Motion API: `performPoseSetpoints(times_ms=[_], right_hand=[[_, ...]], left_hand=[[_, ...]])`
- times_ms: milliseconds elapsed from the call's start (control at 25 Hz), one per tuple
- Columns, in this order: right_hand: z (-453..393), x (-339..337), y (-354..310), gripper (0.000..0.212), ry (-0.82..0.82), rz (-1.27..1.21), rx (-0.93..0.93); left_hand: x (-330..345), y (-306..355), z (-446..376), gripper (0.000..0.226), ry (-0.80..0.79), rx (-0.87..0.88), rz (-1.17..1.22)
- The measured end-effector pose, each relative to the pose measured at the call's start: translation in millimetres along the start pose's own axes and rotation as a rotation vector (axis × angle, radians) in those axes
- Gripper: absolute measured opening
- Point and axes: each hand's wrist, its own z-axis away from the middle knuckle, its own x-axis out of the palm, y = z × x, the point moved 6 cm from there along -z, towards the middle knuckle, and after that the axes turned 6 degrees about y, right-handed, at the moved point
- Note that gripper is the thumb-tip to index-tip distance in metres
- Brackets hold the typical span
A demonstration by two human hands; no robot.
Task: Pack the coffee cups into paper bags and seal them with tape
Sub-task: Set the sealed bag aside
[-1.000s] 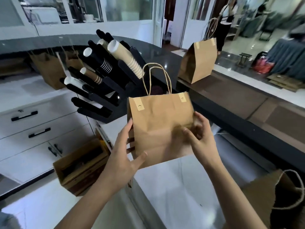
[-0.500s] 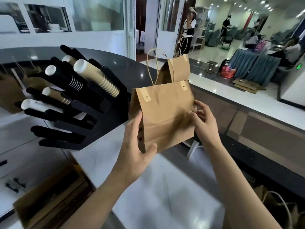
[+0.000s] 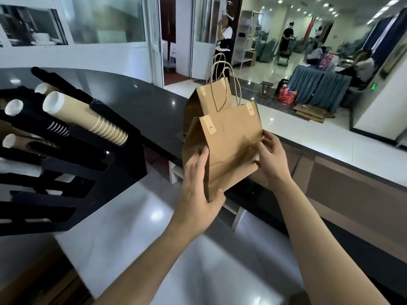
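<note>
The white glossy worktop (image 3: 136,234) ran beneath a curved black polished counter (image 3: 132,100), and beyond it, from twelve to two o'clock, opened a bright hall with cloth-draped tables and a few people. Two kraft paper bags showed: one bag (image 3: 231,146), creased and matte with twisted cord handles, was held in the air over the worktop at about one o'clock, and the second bag (image 3: 211,100) stood on the black counter just behind it. The left hand (image 3: 196,190) gripped the held bag's lower left corner, thumb in front, while the right hand (image 3: 271,159) pinched its right edge. At nine o'clock a black slotted cup holder (image 3: 72,172) carried stacks of ribbed paper cups (image 3: 88,117), at least four stacks with white rims
</note>
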Motion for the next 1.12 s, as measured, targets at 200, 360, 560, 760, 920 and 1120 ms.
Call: performPoseSetpoints(times_ms=[200, 360, 560, 760, 920, 1120], right_hand=[[-41.6, 2.2, 16.8, 0.053, 0.019, -0.035, 0.049], [-69.4, 6.8, 27.5, 0.05, 0.031, -0.041, 0.067], [-95.1, 16.5, 38.7, 0.064, -0.016, -0.013, 0.076], [-113.4, 25.0, 43.3, 0.066, -0.026, 0.083, 0.046], [-117.0, 29.7, 46.6, 0.059, -0.028, 0.071, 0.027], [-115.8, 35.6, 50.3, 0.055, -0.047, 0.031, 0.041]], left_hand=[[33.6, -11.7, -30.3, 0.096, -0.022, -0.004, -0.038], [53.8, -25.8, -47.5, 0.095, -0.057, -0.013, -0.029], [76.1, -37.2, -63.9, 0.093, -0.093, -0.031, -0.022], [94.5, -43.6, -85.3, 0.095, -0.086, -0.015, -0.024], [112.6, -45.1, -99.7, 0.097, -0.126, -0.022, -0.034], [122.9, -52.2, -119.7, 0.095, -0.164, -0.05, -0.022]])
